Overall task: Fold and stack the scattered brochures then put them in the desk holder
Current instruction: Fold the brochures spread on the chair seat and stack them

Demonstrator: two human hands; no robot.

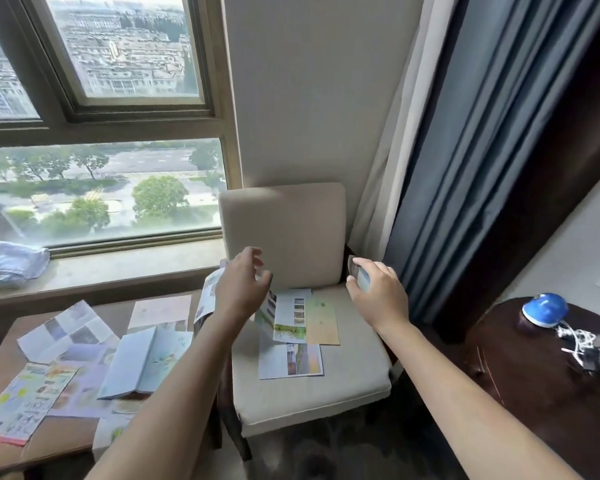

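Note:
Several unfolded brochures point(142, 362) lie scattered on the wooden table point(59, 441) at the left. More brochures point(289, 318) lie on the beige chair seat point(343, 386), one partly raised point(269, 306) and a flat one point(290, 361) nearer me. My left hand point(242, 284) hovers over the raised one with its fingers spread and nothing in them. A brochure point(208, 296) stands upright just left of that wrist; what supports it is hidden. My right hand point(378, 294) is at the seat's back right corner, closed around a small pale folded brochure point(360, 276).
The chair back point(284, 230) stands against the wall below a window. A stone sill point(118, 268) carries a crumpled plastic bag point(13, 265). Blue curtains point(482, 168) hang at the right. A dark round table point(520, 368) holds a blue dome-shaped gadget point(544, 310) with white cables.

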